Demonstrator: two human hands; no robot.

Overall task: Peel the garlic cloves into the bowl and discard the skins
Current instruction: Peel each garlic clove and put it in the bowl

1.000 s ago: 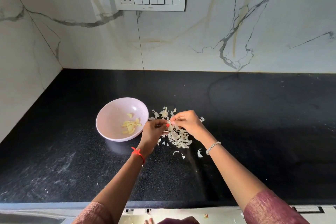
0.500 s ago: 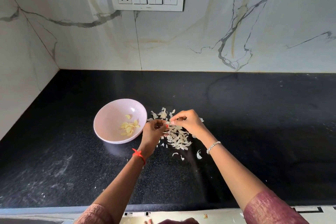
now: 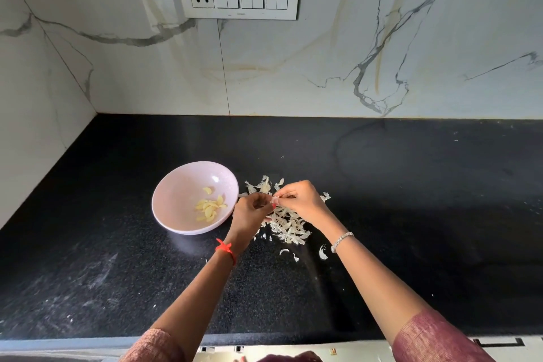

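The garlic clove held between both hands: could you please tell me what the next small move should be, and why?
Probably pull the skin away with the right hand and drop it on the skins pile beneath: the left hand pinches the clove right above that pile, beside the bowl holding peeled cloves.

To the right of the heap of white papery garlic skins (image 3: 289, 228), the black speckled stone desk (image 3: 426, 214) lies open, with room for a hand to pass; the front strip also. On the left, the pale pink round bowl (image 3: 173, 185) stands just beside the heap (the left hand (image 3: 249, 211) fills that narrow gap). The right hand (image 3: 304, 203) is above the heap, and both pinch a small garlic clove (image 3: 274, 200). The white marble wall (image 3: 293, 82) closes the back.
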